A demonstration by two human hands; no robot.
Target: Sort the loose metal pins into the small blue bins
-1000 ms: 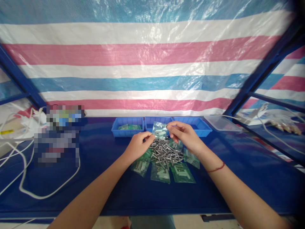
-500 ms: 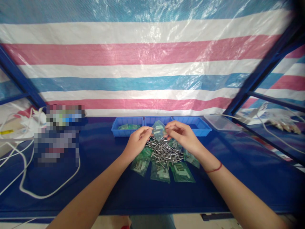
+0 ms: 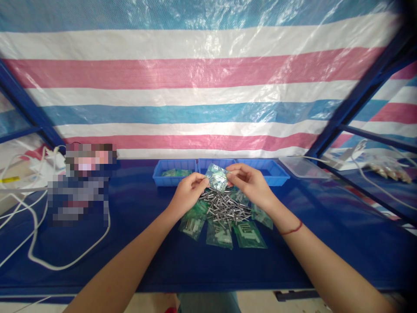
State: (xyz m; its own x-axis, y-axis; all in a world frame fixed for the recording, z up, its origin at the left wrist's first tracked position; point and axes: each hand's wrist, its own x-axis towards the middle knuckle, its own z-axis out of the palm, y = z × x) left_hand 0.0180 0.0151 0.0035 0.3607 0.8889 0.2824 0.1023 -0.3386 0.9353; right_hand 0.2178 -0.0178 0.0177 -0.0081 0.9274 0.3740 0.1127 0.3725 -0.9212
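Both my hands hold one small clear green-printed plastic bag point(image 3: 217, 177) above a pile of loose metal pins point(image 3: 224, 208) on the blue table point(image 3: 146, 256). My left hand point(image 3: 189, 194) pinches the bag's left edge. My right hand point(image 3: 252, 184) pinches its right edge. The bag is tilted, its top toward me. Several flat green bags point(image 3: 249, 234) lie around and under the pin pile.
Three blue trays point(image 3: 175, 172) stand in a row behind the pile; the left one holds green bags. A clear lid point(image 3: 302, 168) lies to their right. White cables point(image 3: 65, 261) loop over the table's left side. A striped tarp point(image 3: 208, 87) closes the back.
My left hand rose from the pin pile and took hold of the bag's left edge. The bag was lifted a little and tilted between both hands.
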